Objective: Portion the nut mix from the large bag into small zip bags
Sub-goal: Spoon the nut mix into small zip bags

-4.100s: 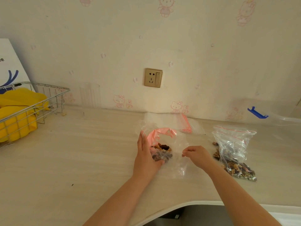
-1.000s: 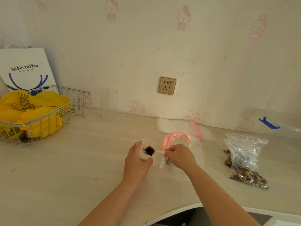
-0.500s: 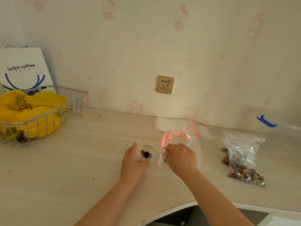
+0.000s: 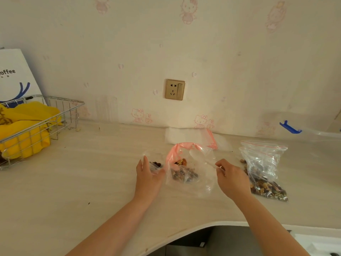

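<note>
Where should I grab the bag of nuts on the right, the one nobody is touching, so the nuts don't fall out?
Pinch the bag of nuts at its upright top, near the red zip line, coming from above. The nuts lie heaped at the low end nearest you, and the top stands up crumpled and probably empty, so lifting there should keep them at the bottom.

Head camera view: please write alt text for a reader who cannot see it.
A left hand holds a small clear plastic bag of nuts beside a pink-rimmed clear bag of nut mix on a pale wooden table, while the right hand pinches a clear plastic spoon.
</note>
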